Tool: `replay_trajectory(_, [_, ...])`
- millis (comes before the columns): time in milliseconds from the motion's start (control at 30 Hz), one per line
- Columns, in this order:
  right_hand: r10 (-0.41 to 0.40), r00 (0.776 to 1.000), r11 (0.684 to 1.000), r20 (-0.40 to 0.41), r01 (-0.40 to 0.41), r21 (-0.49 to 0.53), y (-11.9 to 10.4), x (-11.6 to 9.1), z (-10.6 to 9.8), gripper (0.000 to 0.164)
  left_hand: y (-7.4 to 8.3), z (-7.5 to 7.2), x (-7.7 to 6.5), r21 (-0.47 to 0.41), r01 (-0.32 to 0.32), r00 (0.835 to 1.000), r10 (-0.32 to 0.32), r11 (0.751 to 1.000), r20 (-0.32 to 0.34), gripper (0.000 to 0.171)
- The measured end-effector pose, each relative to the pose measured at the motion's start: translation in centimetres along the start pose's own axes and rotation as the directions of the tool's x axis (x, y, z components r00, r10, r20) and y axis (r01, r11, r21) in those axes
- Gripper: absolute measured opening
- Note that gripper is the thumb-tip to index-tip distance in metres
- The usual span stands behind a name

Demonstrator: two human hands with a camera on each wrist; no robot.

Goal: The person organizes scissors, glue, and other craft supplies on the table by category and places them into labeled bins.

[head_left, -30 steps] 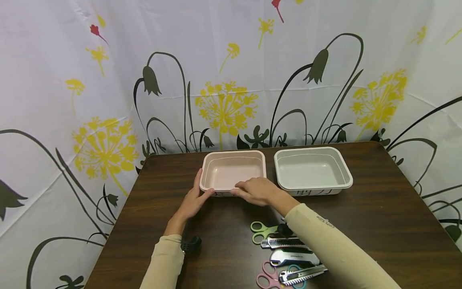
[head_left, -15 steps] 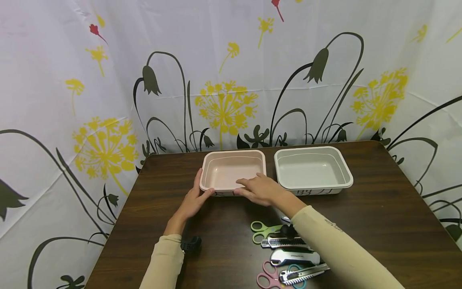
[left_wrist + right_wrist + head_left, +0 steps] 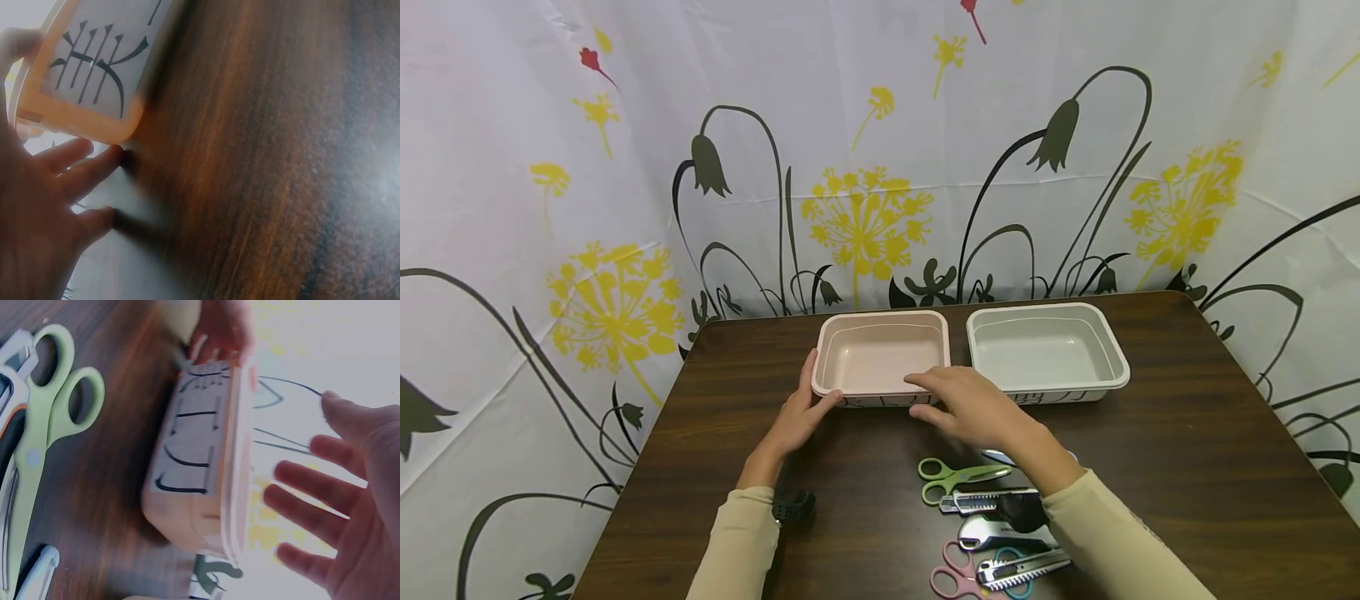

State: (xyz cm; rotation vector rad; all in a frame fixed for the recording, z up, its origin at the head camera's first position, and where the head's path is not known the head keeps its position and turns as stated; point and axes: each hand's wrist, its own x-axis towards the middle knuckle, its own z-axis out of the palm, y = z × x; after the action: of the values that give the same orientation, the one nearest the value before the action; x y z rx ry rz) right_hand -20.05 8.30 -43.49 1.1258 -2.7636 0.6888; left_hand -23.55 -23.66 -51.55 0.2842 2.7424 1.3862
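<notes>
A pink rectangular tub (image 3: pixel 880 354) stands near the back of the table, a label with black characters (image 3: pixel 190 425) on its front wall. My left hand (image 3: pixel 797 417) rests at its left front corner, thumb at the front rim and fingers along the end wall; in the left wrist view those fingers are spread and fairly straight. My right hand (image 3: pixel 973 408), fingers spread with nothing between them, hovers by the tub's right front corner. In the right wrist view a gap shows between this hand and the tub's rim.
A whitish tub (image 3: pixel 1048 346) stands just right of the pink one. In front lie green scissors (image 3: pixel 951 477), several utility knives (image 3: pixel 1022 569) and pink-handled scissors (image 3: pixel 955 575), partly under my right forearm. A flower-print curtain (image 3: pixel 865 150) hangs behind the table.
My right hand has come off the pink tub's front rim and moved right and towards me, its fingers spreading. The left hand keeps its place at the corner.
</notes>
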Motion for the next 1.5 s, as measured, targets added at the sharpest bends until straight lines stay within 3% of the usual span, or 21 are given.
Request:
replay_trajectory(400, [0.111, 0.992, 0.992, 0.056, -0.114, 0.046, -0.7, -7.6, -0.9, 0.033, -0.1, -0.1, 0.0, -0.002, -0.003, 1.000, 0.003, 1.000, 0.011, 0.088])
replay_trajectory(500, [0.121, 0.992, 0.991, 0.045, -0.124, 0.053, -0.5, -10.3, -0.2, 0.030, -0.1, -0.1, 0.1, -0.002, -0.003, 1.000, 0.004, 1.000, 0.014, 0.088])
replay_trajectory(733, [0.088, 0.992, 0.996, -0.091, -0.085, 0.039, -0.3, -16.1, 2.4, 0.027, 0.0, -0.2, 0.1, 0.007, 0.003, 1.000, -0.003, 1.000, 0.015, 0.089])
replay_trajectory(900, [0.042, 0.996, 0.996, -0.078, -0.035, 0.083, 0.0, -19.2, 4.1, 0.028, -0.1, -0.1, 0.1, -0.007, 0.008, 1.000, -0.008, 1.000, 0.019, 0.090])
replay_trajectory(1067, [-0.034, 0.994, 0.995, -0.100, 0.043, 0.090, 0.8, -20.6, 5.6, 0.029, -0.1, -0.2, 0.2, -0.009, 0.016, 1.000, -0.016, 1.000, 0.013, 0.090])
replay_trajectory(1233, [-0.030, 0.997, 0.999, -0.072, 0.033, 0.043, 0.8, -20.9, 6.0, 0.031, 0.0, -0.2, 0.2, -0.007, 0.021, 1.000, -0.021, 1.000, 0.011, 0.090])
replay_trajectory(1500, [-0.136, 0.971, 0.988, -0.198, 0.119, -0.095, 0.8, -21.1, 7.1, 0.046, 0.0, -0.2, 0.1, -0.001, 0.027, 1.000, -0.027, 1.000, 0.013, 0.089])
